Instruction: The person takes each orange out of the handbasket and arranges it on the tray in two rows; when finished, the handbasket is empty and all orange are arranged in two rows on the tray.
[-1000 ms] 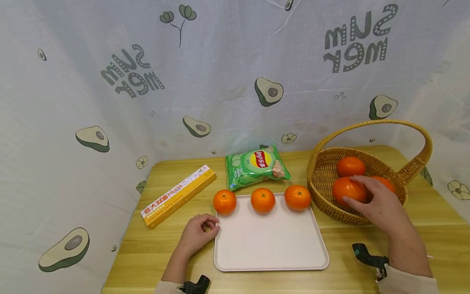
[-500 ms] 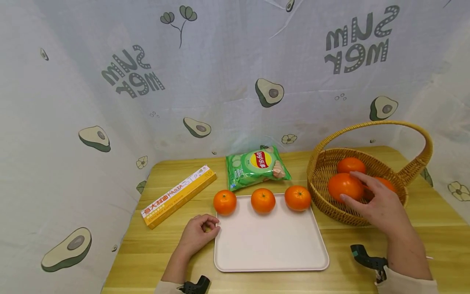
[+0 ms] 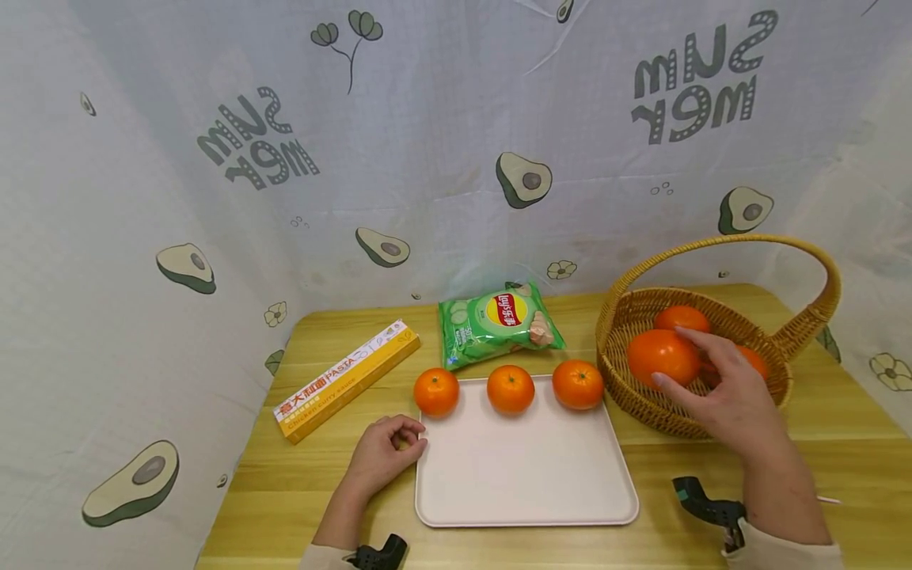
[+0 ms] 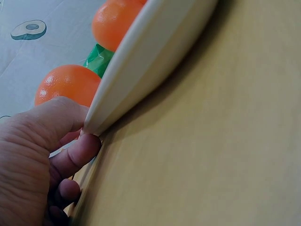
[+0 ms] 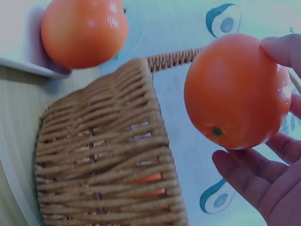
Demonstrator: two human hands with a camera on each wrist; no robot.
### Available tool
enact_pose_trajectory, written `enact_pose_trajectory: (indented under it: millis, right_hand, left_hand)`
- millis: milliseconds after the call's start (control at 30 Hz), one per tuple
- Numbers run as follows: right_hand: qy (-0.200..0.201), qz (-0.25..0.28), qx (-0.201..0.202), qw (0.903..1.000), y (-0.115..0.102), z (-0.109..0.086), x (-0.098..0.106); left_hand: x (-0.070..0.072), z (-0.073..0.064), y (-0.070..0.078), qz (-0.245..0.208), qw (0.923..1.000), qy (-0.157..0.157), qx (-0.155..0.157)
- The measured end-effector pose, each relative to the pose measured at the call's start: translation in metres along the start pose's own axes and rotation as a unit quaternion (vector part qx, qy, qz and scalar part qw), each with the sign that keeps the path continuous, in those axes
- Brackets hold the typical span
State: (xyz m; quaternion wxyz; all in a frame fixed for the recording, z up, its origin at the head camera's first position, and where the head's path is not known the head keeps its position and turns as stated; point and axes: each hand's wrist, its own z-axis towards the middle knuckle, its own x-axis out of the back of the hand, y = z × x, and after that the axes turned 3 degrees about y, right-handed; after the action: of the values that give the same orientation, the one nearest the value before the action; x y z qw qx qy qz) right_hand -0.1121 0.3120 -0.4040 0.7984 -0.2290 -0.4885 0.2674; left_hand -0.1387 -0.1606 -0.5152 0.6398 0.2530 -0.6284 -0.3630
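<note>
My right hand (image 3: 737, 400) holds an orange (image 3: 659, 360) between thumb and fingers, over the wicker basket (image 3: 627, 408). In the right wrist view this orange (image 5: 233, 92) is raised beside the basket's rim, its small green stem spot facing down. Two more oranges lie in the basket, one at the back (image 3: 682, 318) and one partly hidden behind my right hand. With thumb and forefinger, my left hand (image 4: 28, 150) pinches the rim of the pale tray (image 3: 527, 475) at its left side. Three oranges form a row along the tray's far edge: left (image 3: 436, 392), middle (image 3: 510, 389) and right (image 3: 578, 385).
A green bag of chips (image 3: 499, 324) lies behind the row of oranges. The yellow pasta box (image 3: 349, 381) rests slantwise at the left of the wooden table (image 3: 285, 507). The basket's tall handle (image 3: 720, 240) arches over it. A printed curtain (image 3: 427, 119) hangs behind the table.
My right hand has moved slightly left with the orange, bringing it nearer the basket's left rim. The left hand and the tray stay put.
</note>
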Motion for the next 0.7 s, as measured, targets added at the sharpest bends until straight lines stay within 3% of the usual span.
enact_pose_trajectory:
  millis: [500,700]
  right_hand:
    - [0.004,0.035,0.038,0.9987,-0.024,-0.004,-0.020]
    - [0.015,0.045,0.075,0.9960,-0.035,-0.006,-0.028]
  left_hand:
    - [0.000,0.001,-0.002,0.006,1.0000,-0.002,0.001]
    - [0.000,0.001,-0.001,0.003,1.0000,-0.002,0.001]
